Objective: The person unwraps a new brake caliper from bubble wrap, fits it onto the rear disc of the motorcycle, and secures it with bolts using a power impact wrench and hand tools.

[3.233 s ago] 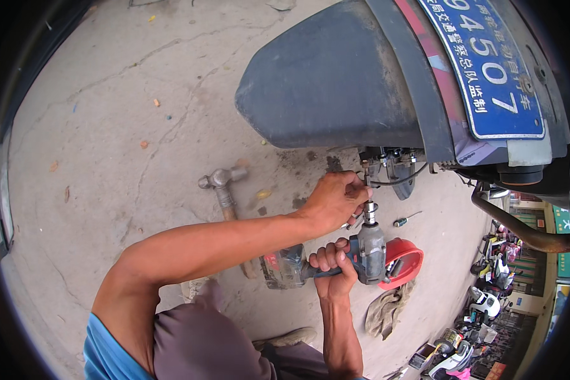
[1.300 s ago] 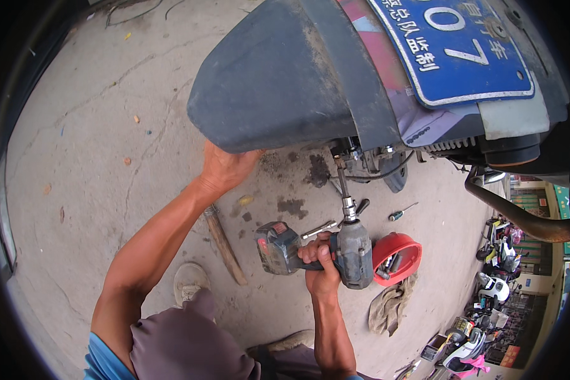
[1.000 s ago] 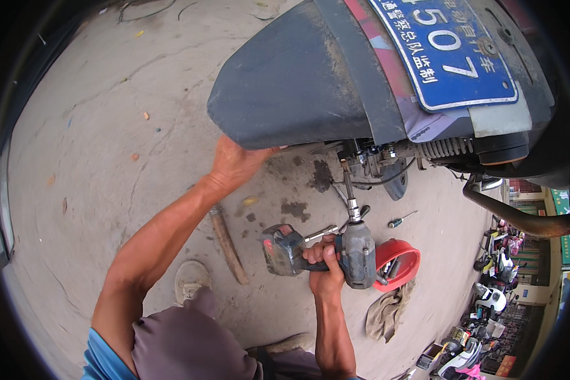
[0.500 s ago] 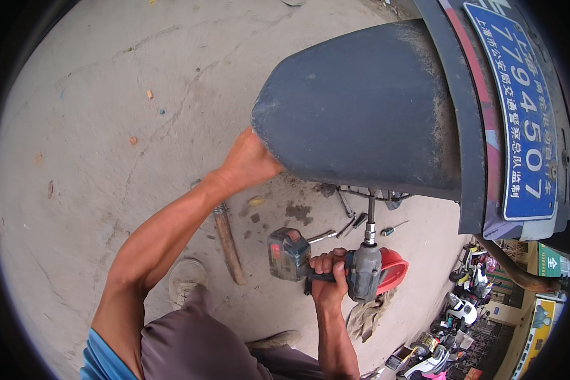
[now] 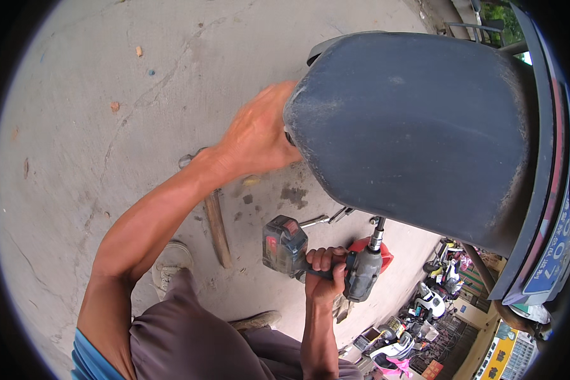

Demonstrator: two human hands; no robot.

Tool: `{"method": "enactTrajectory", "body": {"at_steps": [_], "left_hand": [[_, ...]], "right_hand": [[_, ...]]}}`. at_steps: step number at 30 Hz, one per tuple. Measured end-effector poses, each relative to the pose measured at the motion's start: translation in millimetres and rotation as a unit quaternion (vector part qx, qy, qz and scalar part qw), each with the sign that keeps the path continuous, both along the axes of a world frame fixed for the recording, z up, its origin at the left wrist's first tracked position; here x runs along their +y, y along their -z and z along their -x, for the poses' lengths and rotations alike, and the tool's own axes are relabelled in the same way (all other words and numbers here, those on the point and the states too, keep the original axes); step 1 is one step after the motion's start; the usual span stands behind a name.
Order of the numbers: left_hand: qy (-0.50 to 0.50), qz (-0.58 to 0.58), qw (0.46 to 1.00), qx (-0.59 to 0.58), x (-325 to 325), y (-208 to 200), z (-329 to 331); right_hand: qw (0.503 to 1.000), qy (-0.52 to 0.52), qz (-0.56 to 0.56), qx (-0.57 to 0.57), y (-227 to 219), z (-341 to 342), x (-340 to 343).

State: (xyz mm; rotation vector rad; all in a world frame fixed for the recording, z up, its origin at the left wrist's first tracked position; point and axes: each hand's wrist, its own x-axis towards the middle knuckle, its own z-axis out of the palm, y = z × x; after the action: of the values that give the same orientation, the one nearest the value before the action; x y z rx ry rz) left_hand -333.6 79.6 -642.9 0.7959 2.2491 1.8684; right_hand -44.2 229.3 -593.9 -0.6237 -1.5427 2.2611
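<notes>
A large dark blue-grey mudguard [image 5: 418, 126] of a two-wheeler fills the upper right. My left hand [image 5: 263, 130] grips its left edge, the fingertips hidden behind the panel. In my right hand [image 5: 326, 272] is the handle of a cordless impact wrench [image 5: 363, 273], fingers wrapped around it. Its bulky battery [image 5: 285, 247] points left. From the wrench's nose a metal socket [image 5: 376, 239] with a shaft runs up behind the mudguard's lower edge, where its tip is hidden.
On the concrete lie a wooden-handled hammer [image 5: 216, 228], a ratchet wrench [image 5: 315, 221] and a red dish [image 5: 386, 258] behind the impact wrench. A blue number plate [image 5: 551, 266] sits at the right. Parked scooters [image 5: 429, 301] stand farther off at lower right.
The view has shifted, and the mudguard now shows more of its broad face, while the number plate turns edge-on. My left hand shows more beside the edge; my right still holds the impact wrench.
</notes>
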Motion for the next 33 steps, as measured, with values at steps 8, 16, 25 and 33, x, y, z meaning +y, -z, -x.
{"method": "enactTrajectory", "body": {"at_steps": [8, 16, 25, 33], "left_hand": [[-0.016, -0.018, 1.000, -0.002, 3.6, 5.2, 3.7], [-0.034, -0.014, 0.998, 0.041, 7.1, 14.5, 4.0], [-0.052, -0.041, 0.996, 0.061, 3.1, 15.9, 3.3], [-0.061, -0.019, 0.996, 0.064, 1.7, 13.1, -1.4]], "right_hand": [[1.000, 0.012, -0.003, 0.003, -2.5, 3.2, -4.3], [1.000, 0.009, -0.001, 0.003, -3.0, 1.2, -3.4], [0.999, 0.010, -0.034, -0.010, -3.1, -0.5, 0.2], [0.999, 0.004, -0.052, -0.009, -1.8, -3.1, 4.7]]}}
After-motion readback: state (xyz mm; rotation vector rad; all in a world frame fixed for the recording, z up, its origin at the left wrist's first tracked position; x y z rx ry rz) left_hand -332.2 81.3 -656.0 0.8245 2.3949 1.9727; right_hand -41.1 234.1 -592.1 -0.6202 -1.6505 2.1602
